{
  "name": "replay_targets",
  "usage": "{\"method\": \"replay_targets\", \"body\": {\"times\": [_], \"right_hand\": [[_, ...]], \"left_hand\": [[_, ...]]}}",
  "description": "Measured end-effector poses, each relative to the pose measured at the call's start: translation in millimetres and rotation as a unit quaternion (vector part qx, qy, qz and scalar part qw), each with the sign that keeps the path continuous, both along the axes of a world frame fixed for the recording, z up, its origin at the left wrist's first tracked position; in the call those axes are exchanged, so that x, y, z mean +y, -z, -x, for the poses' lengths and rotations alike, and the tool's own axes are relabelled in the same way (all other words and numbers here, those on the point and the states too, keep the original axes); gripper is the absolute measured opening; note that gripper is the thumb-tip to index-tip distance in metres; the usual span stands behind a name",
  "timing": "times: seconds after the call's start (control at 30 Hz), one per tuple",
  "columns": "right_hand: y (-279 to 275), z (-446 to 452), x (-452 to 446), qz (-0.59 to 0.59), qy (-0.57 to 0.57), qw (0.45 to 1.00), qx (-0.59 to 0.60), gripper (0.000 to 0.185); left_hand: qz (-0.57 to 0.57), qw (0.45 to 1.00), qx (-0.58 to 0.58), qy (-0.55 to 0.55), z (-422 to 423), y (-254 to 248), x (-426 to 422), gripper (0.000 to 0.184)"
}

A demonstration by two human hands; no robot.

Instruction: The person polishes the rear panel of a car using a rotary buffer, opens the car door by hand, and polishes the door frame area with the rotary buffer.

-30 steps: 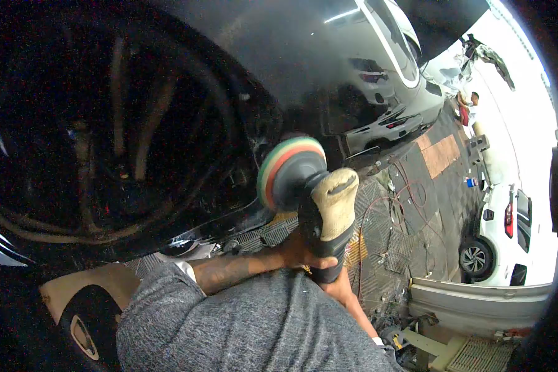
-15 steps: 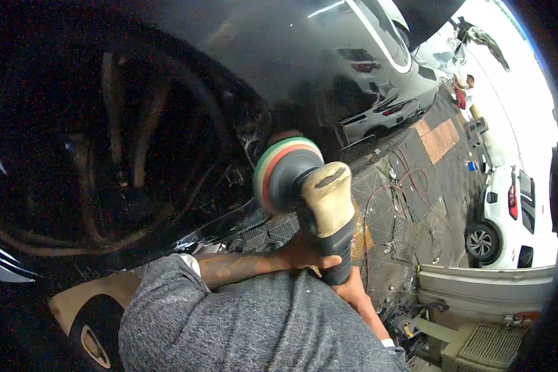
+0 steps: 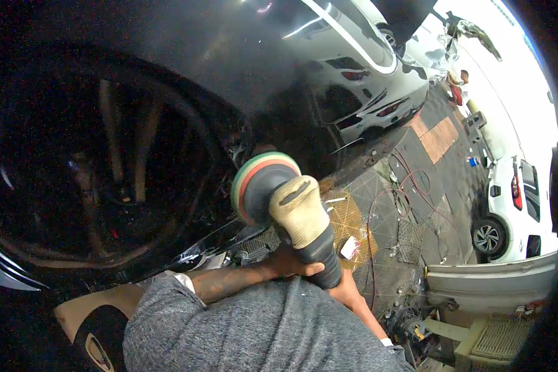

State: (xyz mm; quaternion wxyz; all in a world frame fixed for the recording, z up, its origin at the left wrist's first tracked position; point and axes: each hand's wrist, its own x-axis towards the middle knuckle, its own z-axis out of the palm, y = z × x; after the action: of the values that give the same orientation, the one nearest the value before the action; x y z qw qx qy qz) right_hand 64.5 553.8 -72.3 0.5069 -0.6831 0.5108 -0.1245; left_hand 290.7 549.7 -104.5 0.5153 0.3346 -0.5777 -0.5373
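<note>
A polisher [image 3: 316,248] with a tan-covered head and black body stands in front of me, its round pad [image 3: 242,180] edged in green and orange. The pad faces the glossy black car panel [image 3: 229,80] beside the wheel, seemingly against it, though the contact side is hidden. My left hand [image 3: 291,265] is wrapped round the polisher's body, thumb showing on top. Farther down, at the rear end of the body, my right hand [image 3: 346,290] grips it, its fingers mostly hidden underneath.
To the left is the car's dark wheel [image 3: 124,167]. A yellowish floor mat [image 3: 353,223] and a red hose [image 3: 403,186] lie on the right. Farther off are a white car [image 3: 508,217] and another person [image 3: 460,87]. A pale machine [image 3: 496,341] stands at lower right.
The polisher, with both hands on it, has shifted left and slightly down in view along the panel. More of the yellowish mat now shows beside it.
</note>
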Motion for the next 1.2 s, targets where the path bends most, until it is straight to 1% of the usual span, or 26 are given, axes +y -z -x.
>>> {"method": "replay_targets", "body": {"times": [0.07, 0.17, 0.23, 0.3, 0.33, 0.37, 0.4, 0.43, 0.5, 0.57, 0.63, 0.67, 0.7, 0.77, 0.8, 0.9, 0.93, 0.97, 1.0, 1.03, 1.07, 1.13, 1.17, 1.2], "right_hand": [[4.2, -1.2, -6.0, 0.001, 0.005, 1.0, 0.001, 0.037], [16.9, -7.1, -4.9, 0.006, 0.028, 1.0, 0.004, 0.036], [18.8, -15.2, -14.9, 0.035, 0.024, 0.999, -0.019, 0.036], [22.0, -23.3, -23.0, 0.014, 0.0, 0.999, -0.028, 0.036], [20.4, -28.8, -25.0, 0.002, 0.0, 1.0, -0.031, 0.036], [17.3, -33.5, -26.7, -0.009, 0.002, 0.999, -0.034, 0.037], [4.7, -35.1, -26.9, -0.036, -0.003, 0.999, -0.03, 0.039], [5.9, -32.0, -27.8, -0.032, -0.004, 0.999, -0.033, 0.039], [10.0, -22.9, -28.0, -0.004, -0.03, 0.999, -0.035, 0.038], [10.7, -17.4, -28.6, -0.021, -0.035, 0.999, -0.03, 0.039], [10.2, -13.0, -28.0, -0.042, -0.026, 0.998, -0.039, 0.041], [16.3, -7.6, -29.1, -0.035, -0.029, 0.999, -0.021, 0.041], [10.9, -4.4, -30.8, -0.034, -0.03, 0.999, -0.02, 0.041], [-6.3, 2.5, -38.7, -0.027, -0.072, 0.997, 0.031, 0.039], [-7.6, 7.0, -41.5, -0.015, -0.088, 0.996, 0.023, 0.039], [-8.2, 11.8, -48.3, -0.047, -0.068, 0.995, 0.051, 0.039], [-2.0, 15.3, -47.7, -0.048, -0.078, 0.994, 0.052, 0.039], [8.8, 21.4, -45.0, -0.023, -0.043, 0.999, 0.01, 0.038], [14.7, 26.1, -45.9, 0.003, -0.009, 0.999, -0.033, 0.038], [11.9, 27.7, -48.8, 0.002, -0.023, 0.999, -0.03, 0.038], [7.3, 28.4, -50.9, 0.0, -0.035, 0.999, -0.031, 0.038], [3.0, 30.9, -55.2, -0.007, -0.054, 0.998, -0.032, 0.038], [5.3, 31.4, -57.5, 0.001, -0.089, 0.996, -0.023, 0.039], [5.6, 30.6, -60.1, 0.011, -0.12, 0.993, -0.016, 0.04]], "left_hand": [[-0.003, 1.0, -0.011, -0.012, -2.4, -0.3, -3.6, 0.058], [-0.012, 1.0, -0.014, 0.0, -2.0, 8.6, -18.3, 0.059], [-0.021, 1.0, 0.005, 0.002, -11.4, -10.4, -25.7, 0.06], [-0.032, 0.999, 0.003, 0.004, -23.2, -22.9, -31.6, 0.06], [-0.036, 0.999, -0.032, 0.009, -29.4, -27.8, -35.4, 0.06], [-0.039, 0.997, -0.066, 0.017, -31.9, -29.6, -36.8, 0.06], [-0.039, 0.997, -0.065, 0.014, -29.8, -26.0, -37.1, 0.061], [-0.035, 0.997, -0.068, 0.013, -26.3, -23.2, -33.4, 0.061], [-0.03, 0.998, -0.04, -0.027, -18.4, -17.4, -26.8, 0.062], [-0.013, 0.998, -0.034, -0.057, -11.3, -6.2, -27.1, 0.062], [-0.023, 0.999, 0.005, -0.037, -7.6, -16.7, -32.6, 0.06], [-0.022, 0.999, 0.017, -0.03, -5.1, -13.9, -32.7, 0.061], [-0.022, 0.999, 0.019, -0.031, -2.7, -12.6, -28.0, 0.061], [0.01, 0.999, 0.038, -0.023, 2.2, -9.5, -19.2, 0.063], [0.012, 0.999, 0.036, -0.022, 6.5, -9.4, -22.5, 0.063], [-0.044, 0.989, 0.137, -0.017, 18.5, -1.6, -27.3, 0.064], [-0.025, 0.997, 0.074, -0.002, 16.4, -6.4, -42.8, 0.065], [-0.046, 0.998, 0.03, -0.017, 21.9, 10.4, -50.6, 0.064], [-0.062, 0.994, 0.081, -0.032, 30.2, 0.4, -55.1, 0.063], [-0.079, 0.987, 0.132, -0.047, 36.0, -15.0, -56.5, 0.062], [-0.084, 0.983, 0.143, -0.077, 39.2, -24.1, -53.7, 0.063], [-0.068, 0.984, 0.139, -0.084, 38.6, -9.8, -45.3, 0.064], [-0.051, 0.987, 0.13, -0.077, 34.9, -12.6, -38.8, 0.066], [-0.061, 0.984, 0.148, -0.079, 30.9, -17.7, -28.8, 0.07]]}}
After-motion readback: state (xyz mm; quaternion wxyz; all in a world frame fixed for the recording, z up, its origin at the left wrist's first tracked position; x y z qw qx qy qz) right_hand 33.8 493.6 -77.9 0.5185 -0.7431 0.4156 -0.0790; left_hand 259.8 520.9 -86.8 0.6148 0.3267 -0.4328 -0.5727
